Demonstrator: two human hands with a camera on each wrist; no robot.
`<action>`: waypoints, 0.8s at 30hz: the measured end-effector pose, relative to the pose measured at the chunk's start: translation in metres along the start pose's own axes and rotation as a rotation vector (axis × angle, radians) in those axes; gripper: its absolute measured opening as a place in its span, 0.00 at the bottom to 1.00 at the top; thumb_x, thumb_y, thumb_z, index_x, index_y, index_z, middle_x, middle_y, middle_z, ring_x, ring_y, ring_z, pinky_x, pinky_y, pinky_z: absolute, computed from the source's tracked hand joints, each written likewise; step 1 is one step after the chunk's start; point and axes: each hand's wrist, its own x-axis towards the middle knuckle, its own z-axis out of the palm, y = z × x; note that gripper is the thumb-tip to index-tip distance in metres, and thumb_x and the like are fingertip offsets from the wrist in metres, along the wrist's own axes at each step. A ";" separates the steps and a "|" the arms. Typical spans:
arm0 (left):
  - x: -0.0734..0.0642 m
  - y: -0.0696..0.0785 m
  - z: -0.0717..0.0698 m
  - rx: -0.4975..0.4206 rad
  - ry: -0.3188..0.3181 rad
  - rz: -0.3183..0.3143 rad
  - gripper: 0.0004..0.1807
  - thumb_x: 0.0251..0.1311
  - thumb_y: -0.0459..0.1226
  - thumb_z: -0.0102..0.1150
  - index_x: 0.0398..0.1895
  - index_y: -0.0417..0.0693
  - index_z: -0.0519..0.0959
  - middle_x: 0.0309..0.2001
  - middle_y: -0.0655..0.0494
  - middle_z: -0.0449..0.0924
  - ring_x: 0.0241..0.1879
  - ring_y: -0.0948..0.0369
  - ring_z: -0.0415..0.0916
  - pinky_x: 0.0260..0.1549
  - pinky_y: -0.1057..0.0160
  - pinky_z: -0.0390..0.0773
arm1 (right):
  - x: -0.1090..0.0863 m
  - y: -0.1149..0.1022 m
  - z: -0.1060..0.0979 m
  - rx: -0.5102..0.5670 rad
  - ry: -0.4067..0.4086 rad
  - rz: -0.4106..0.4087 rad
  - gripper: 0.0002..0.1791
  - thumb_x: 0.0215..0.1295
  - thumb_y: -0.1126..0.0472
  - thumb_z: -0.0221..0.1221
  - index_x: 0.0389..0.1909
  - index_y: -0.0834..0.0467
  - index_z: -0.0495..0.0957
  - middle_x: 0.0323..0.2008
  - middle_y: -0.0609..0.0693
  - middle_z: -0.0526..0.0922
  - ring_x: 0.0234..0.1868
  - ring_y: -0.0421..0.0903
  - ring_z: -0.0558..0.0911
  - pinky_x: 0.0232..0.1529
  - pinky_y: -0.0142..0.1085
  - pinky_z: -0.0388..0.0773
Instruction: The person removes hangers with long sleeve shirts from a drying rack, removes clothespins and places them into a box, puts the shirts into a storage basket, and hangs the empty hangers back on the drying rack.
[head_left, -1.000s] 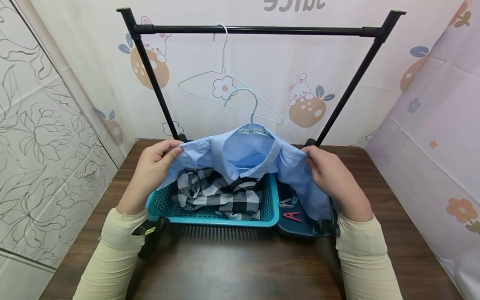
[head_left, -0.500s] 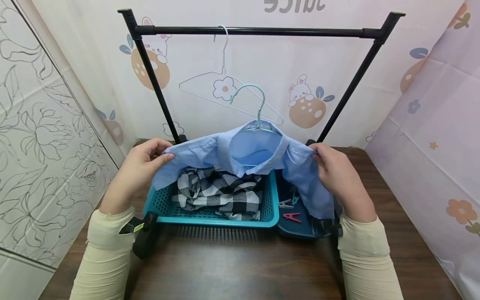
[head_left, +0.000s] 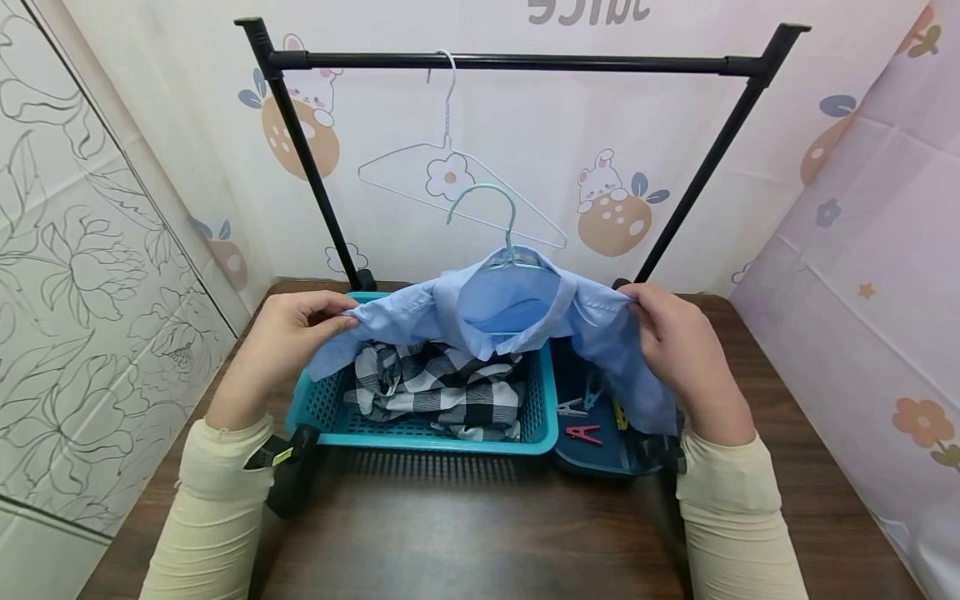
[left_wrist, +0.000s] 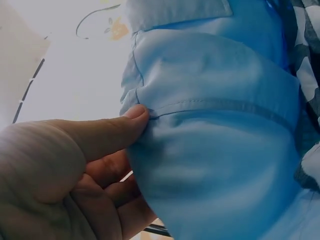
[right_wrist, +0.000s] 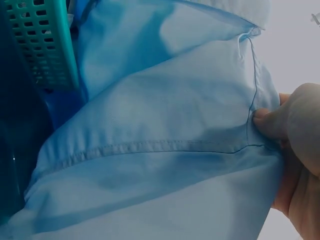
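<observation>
A light blue shirt (head_left: 517, 308) is spread between the two hands in the head view, with a pale green hanger (head_left: 510, 218) inside it. The hanger's hook sticks up out of the collar. My left hand (head_left: 288, 333) pinches the shirt's left shoulder between thumb and fingers; the left wrist view shows the thumb on the sleeve seam (left_wrist: 200, 105). At the other shoulder my right hand (head_left: 678, 342) pinches the cloth, its thumb beside a seam (right_wrist: 175, 146) in the right wrist view. Both sleeves hang down, over the basket and the tray.
Below the shirt, a teal basket (head_left: 427, 446) holds a black-and-white checked garment (head_left: 442, 392). Beside it, a dark blue tray (head_left: 592, 464) contains several clothespins, one of them a red clothespin (head_left: 583, 434). Behind stands a black rack (head_left: 570, 62) with a white wire hanger (head_left: 447, 108) on its bar.
Both hands have moved slightly outward with the shirt held between them. The hanger's hook swung right, then back left and a little lower. A yellow clothespin now shows in the tray.
</observation>
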 end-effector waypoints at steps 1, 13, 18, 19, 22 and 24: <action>0.000 0.001 0.002 0.002 0.002 0.007 0.05 0.65 0.34 0.68 0.42 0.47 0.88 0.37 0.53 0.88 0.32 0.59 0.80 0.30 0.73 0.79 | 0.000 0.000 0.000 -0.005 0.008 -0.009 0.14 0.76 0.68 0.53 0.57 0.59 0.79 0.53 0.61 0.85 0.50 0.62 0.85 0.52 0.62 0.79; 0.002 0.006 0.014 0.022 0.046 0.057 0.07 0.65 0.32 0.68 0.43 0.45 0.89 0.38 0.51 0.89 0.32 0.60 0.80 0.32 0.76 0.78 | 0.001 -0.006 0.011 -0.048 0.085 -0.118 0.13 0.73 0.71 0.57 0.55 0.61 0.80 0.50 0.61 0.86 0.45 0.60 0.87 0.48 0.58 0.82; 0.001 0.007 0.019 0.002 0.092 0.078 0.06 0.65 0.32 0.67 0.43 0.44 0.89 0.38 0.50 0.88 0.32 0.62 0.80 0.32 0.77 0.78 | 0.000 -0.011 0.016 -0.056 0.127 -0.149 0.13 0.71 0.73 0.58 0.54 0.62 0.80 0.49 0.61 0.86 0.44 0.60 0.87 0.47 0.57 0.83; 0.001 0.007 0.020 -0.002 0.101 0.080 0.06 0.65 0.32 0.67 0.43 0.44 0.89 0.38 0.50 0.89 0.33 0.62 0.80 0.32 0.77 0.78 | 0.000 -0.012 0.016 -0.057 0.136 -0.156 0.14 0.70 0.73 0.58 0.53 0.62 0.80 0.49 0.61 0.86 0.43 0.60 0.87 0.47 0.57 0.83; 0.001 0.008 0.023 -0.009 0.126 0.085 0.06 0.65 0.33 0.68 0.43 0.46 0.89 0.39 0.51 0.89 0.33 0.64 0.81 0.33 0.77 0.78 | 0.000 -0.015 0.019 -0.055 0.161 -0.176 0.14 0.70 0.74 0.58 0.53 0.62 0.80 0.48 0.60 0.87 0.42 0.59 0.88 0.46 0.56 0.84; 0.001 0.009 0.025 -0.015 0.140 0.090 0.07 0.64 0.33 0.68 0.43 0.46 0.89 0.39 0.51 0.89 0.33 0.64 0.81 0.33 0.77 0.78 | 0.000 -0.016 0.021 -0.054 0.175 -0.183 0.14 0.69 0.74 0.59 0.53 0.61 0.81 0.47 0.60 0.87 0.42 0.59 0.88 0.45 0.56 0.84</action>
